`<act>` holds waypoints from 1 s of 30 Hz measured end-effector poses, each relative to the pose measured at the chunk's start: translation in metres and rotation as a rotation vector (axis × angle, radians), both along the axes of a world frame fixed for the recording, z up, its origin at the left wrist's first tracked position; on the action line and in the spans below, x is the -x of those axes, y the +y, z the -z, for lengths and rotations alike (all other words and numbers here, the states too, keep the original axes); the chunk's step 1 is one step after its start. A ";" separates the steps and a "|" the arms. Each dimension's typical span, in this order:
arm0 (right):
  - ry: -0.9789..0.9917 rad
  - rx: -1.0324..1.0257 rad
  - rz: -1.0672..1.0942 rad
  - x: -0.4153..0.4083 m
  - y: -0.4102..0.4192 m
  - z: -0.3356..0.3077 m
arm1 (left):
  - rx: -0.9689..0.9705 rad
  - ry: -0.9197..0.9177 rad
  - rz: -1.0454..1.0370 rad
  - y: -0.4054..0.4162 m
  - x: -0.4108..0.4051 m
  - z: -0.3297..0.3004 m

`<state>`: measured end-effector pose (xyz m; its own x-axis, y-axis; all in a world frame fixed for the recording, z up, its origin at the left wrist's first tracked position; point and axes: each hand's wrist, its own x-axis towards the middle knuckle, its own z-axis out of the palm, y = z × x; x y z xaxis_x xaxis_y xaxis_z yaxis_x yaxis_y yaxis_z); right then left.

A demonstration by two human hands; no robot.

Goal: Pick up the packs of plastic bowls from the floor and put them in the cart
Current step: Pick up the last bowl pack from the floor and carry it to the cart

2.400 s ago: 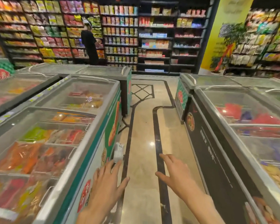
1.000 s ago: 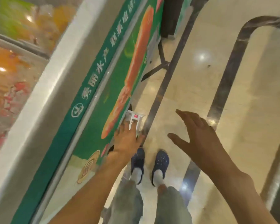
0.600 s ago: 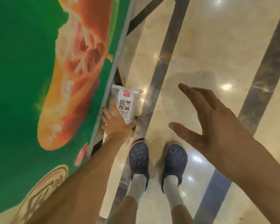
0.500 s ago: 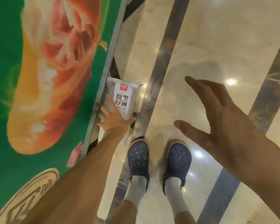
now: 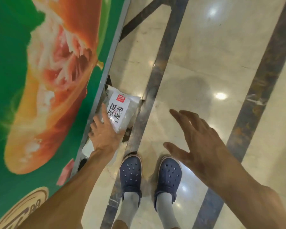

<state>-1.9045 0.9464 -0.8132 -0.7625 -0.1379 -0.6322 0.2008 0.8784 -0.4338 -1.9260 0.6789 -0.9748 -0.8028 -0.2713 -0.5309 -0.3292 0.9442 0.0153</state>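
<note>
A white pack of plastic bowls (image 5: 122,109) with a red logo and black lettering lies on the floor against the foot of the freezer. My left hand (image 5: 104,134) rests on its near end, fingers spread over the label and left side, thumb at the right edge. More white plastic wrap (image 5: 87,148) shows under my wrist. The pack is still on the floor. My right hand (image 5: 198,146) hovers open above the floor to the right, holding nothing. No cart is in view.
The freezer's green side panel (image 5: 15,80) with an orange food picture fills the left. My feet in blue clogs (image 5: 130,172) stand just behind the pack. The polished beige floor (image 5: 205,55) with dark inlaid stripes stretches right.
I have bent down from standing in the aisle to the floor. My left hand reached the pack and has stayed on it for the last half second; my right hand drifted slightly.
</note>
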 end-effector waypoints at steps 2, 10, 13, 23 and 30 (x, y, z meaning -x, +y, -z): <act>0.028 -0.031 0.003 0.009 0.006 -0.038 | -0.064 -0.008 0.042 0.013 0.014 -0.050; 0.191 -0.128 0.172 0.012 0.055 -0.275 | -0.337 0.075 0.240 0.099 0.042 -0.337; 0.278 -0.135 0.278 -0.006 0.079 -0.391 | -0.371 0.120 0.362 0.134 0.041 -0.457; 0.596 -0.323 0.644 -0.112 0.123 -0.688 | -0.656 0.229 0.845 0.219 0.037 -0.778; 0.607 -0.578 1.047 -0.240 0.087 -0.786 | -0.726 0.235 1.313 0.266 -0.021 -0.877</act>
